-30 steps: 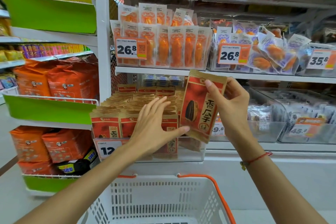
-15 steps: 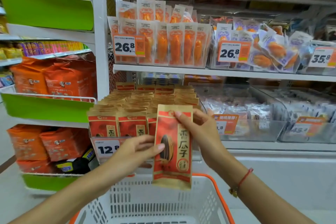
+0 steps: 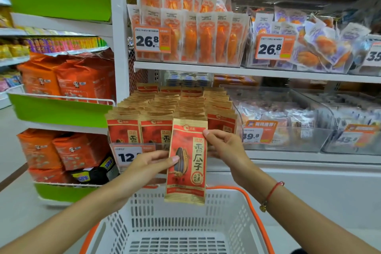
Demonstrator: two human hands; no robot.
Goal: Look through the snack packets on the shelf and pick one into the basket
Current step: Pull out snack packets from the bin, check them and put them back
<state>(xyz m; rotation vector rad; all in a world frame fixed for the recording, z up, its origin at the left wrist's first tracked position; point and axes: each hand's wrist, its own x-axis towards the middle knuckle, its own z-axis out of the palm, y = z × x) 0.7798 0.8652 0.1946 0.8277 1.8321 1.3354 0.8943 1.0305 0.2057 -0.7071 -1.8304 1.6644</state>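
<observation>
A: Lately the packet is coming down, isn't it? A second ago it was being held up by the middle shelf; now it is hanging lower, with its bottom edge just over the basket.

B: Yes, and the left hand [image 3: 144,166] is now touching it. Earlier that hand was resting spread on the packets in the bin; now its thumb and fingertips are pinching the left edge of the sunflower seed packet [image 3: 186,161].

A: Going rightwards, the packet itself?

B: It is hanging upright, a flat, long pouch of kraft-coloured paper with a red printed panel and a striped seed on it. It is looking thin and a little crinkly, sealed flat at top and bottom.

A: And the right hand [image 3: 223,146]?

B: It is gripping the packet's upper right edge, thumb in front, fingers curled behind.

A: So the picking is nearly finishing?

B: I am judging so: one packet is chosen and is sitting out of the stocked bin [image 3: 165,113], where the rest are standing in tight rows. Only the drop is remaining.

A: The basket?

B: The white basket [image 3: 181,222] is waiting directly below, rigid slotted plastic with an orange handle [image 3: 255,208], and I am seeing nothing in it yet.
</observation>
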